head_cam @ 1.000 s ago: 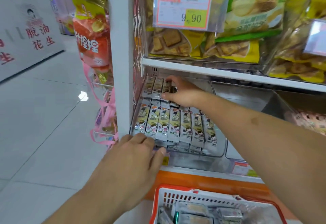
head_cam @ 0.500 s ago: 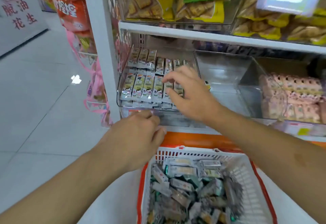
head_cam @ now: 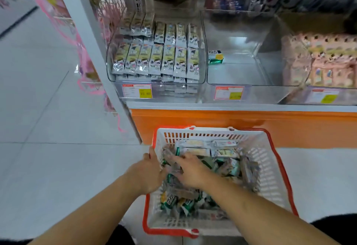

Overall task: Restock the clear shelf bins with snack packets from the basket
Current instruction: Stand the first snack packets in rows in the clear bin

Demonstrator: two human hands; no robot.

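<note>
Shop aisle, pale tiled floor (head_cam: 48, 157). Shelf (head_cam: 241, 106) carries clear bins: left bin (head_cam: 201, 55) packed with snack packets (head_cam: 168, 61), middle bin (head_cam: 258, 65) holds single packet (head_cam: 215, 57). White basket (head_cam: 264, 156) on floor below, heaped with packets (head_cam: 226, 165). Both hands inside: left hand (head_cam: 149, 171) on basket's left rim, right hand (head_cam: 190, 168) fingers spread over packets; grip on either unclear.

left hand (head_cam: 148, 171) fingertips hidden behind basket (head_cam: 270, 167) wall, pink packets (head_cam: 328, 61) blurred

Forearms bare, no sleeves, no rings or watch visible; dark clothing at knees.
</note>
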